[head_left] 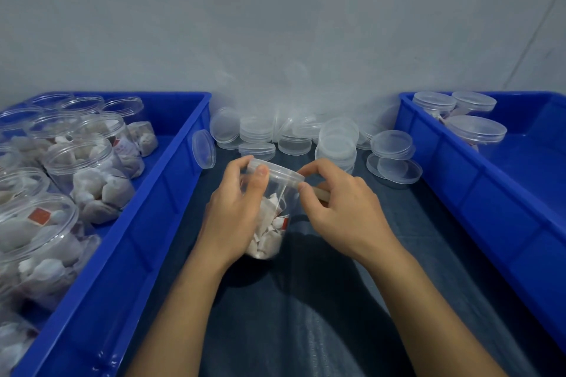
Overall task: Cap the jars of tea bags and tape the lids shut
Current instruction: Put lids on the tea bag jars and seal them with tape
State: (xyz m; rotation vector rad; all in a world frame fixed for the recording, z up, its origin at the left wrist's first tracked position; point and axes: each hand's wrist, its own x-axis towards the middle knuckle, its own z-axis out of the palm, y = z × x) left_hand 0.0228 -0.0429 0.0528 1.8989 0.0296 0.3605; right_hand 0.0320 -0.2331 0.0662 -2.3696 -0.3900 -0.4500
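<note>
A clear plastic jar (269, 223) of white tea bags stands tilted on the dark cloth between the two crates. A clear lid (275, 173) sits on its mouth. My left hand (232, 208) grips the jar's left side, thumb on the lid's rim. My right hand (340, 205) pinches at the lid's right edge, thumb and forefinger together, and a beige roll of tape (321, 193) shows under its fingers. Whether a tape strip is on the jar I cannot tell.
A blue crate (159, 193) on the left holds several uncapped jars of tea bags (92, 174). A blue crate (477, 193) on the right holds three capped jars (474, 130). Several loose clear lids (337, 141) lie piled at the back by the grey wall.
</note>
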